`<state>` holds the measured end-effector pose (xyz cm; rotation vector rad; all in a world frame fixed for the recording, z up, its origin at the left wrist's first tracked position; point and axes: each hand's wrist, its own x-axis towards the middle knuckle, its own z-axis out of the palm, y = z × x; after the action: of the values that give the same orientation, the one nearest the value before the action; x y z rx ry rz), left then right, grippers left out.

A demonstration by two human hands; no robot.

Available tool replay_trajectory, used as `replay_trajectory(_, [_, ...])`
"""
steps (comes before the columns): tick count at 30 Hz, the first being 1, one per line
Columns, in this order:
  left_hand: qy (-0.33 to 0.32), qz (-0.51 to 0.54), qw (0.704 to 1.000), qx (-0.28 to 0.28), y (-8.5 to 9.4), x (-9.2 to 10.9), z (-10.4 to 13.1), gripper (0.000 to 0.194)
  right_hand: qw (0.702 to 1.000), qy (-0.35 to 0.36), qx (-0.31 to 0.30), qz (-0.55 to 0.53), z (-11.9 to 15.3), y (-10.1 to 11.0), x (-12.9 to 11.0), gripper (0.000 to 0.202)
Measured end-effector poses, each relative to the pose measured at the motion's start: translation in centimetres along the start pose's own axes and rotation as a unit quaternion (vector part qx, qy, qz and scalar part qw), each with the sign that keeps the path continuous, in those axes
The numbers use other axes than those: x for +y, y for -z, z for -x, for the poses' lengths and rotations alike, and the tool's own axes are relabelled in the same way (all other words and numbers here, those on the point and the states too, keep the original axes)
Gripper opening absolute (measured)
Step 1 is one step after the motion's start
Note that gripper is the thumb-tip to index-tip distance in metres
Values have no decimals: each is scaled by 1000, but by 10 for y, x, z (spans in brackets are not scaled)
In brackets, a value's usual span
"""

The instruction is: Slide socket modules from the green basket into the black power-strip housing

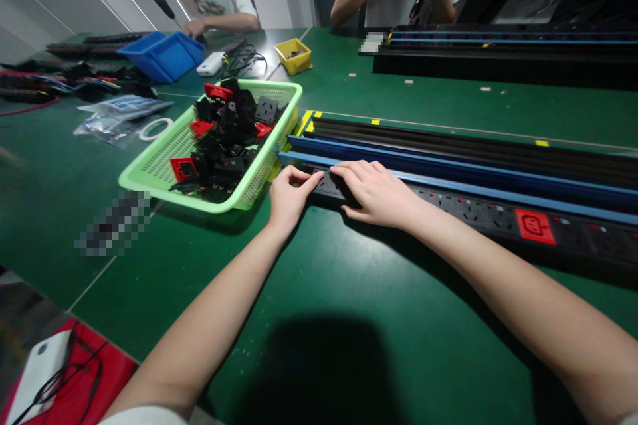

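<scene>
A long black power strip [448,204] with rows of sockets and a red socket [535,226] lies across the table in front of me. My left hand [289,198] is closed at its left end, with the thumb pressed on the top and the index finger bent beside it. My right hand [373,194] lies over the strip just to the right, fingers across its top and thumb down its near side. Between the hands a black socket [326,182] shows at the strip's end. What sits under the right palm is hidden.
A green basket [134,179] of loose black and red sockets stands to the left. Behind the strip lie blue-edged rails [473,163]. Farther back are a blue bin [164,56], a yellow bin [295,60] and two people.
</scene>
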<state>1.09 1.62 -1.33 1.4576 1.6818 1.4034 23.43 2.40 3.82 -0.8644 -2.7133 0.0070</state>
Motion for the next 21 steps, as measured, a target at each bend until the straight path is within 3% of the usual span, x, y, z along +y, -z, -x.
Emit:
replay_trajectory(9, [-82,-58,995,-16,6,12,3,26,1000,4,7,-4,1,1,0,60])
replay_trajectory(16, [-177,-197,963,-42,9,12,4,29,1000,4,8,-7,0,1,0,59])
replay_trajectory(21, [-200,-235,948,-81,8,15,3,25,1000,1,11,-8,0,0,0,57])
